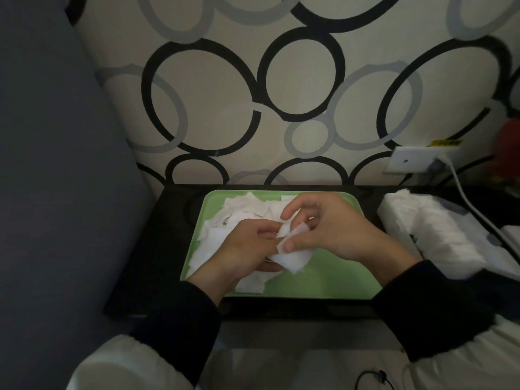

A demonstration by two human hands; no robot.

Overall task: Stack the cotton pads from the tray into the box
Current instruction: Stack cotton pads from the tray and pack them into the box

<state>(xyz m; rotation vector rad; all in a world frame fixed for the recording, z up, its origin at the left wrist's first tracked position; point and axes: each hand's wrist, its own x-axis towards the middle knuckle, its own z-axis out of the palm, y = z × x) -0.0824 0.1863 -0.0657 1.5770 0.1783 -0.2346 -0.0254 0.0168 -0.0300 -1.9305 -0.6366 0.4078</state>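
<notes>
Wallpaper [281, 80], cream, printed with overlapping black and grey rings, fills the upper field.

Grey panel [50, 164], plain and matt, runs down the left side; whether it is cloth or board cannot be told in the dim light.

Table [157, 249], black, smooth, set against the wall.

Tray [337, 280], pale green, rectangular with rounded corners and a low rim, lying flat at the middle of the table. Its right half shows bare; its left and far parts carry the pads.

Box [450, 243], whitish, on the table just right of the tray and apart from it. It appears to hold a tight row of white pads standing on edge, though its walls are hard to make out.

Sleeves, two, dark: left sleeve [180, 319], right sleeve [427, 305], both reaching in from the near edge.

Left hand [242, 249], palm turned inward over the tray, fingers curled beneath the pad bundle [292, 258] and gripping it.

Right hand [332, 229], arched above, thumb pressed on the bundle's top sheet, forefinger bent over it. The two hands meet at the bundle, both clamped on it.

Loose cotton pads [242, 209], white, thin, square-cut, soft-edged, heaped in disorder on the tray, some under the left wrist.

Socket plate [413, 160], white, on the wall at right.

Cable [472, 212], white, running from the plate down across the box.
</notes>
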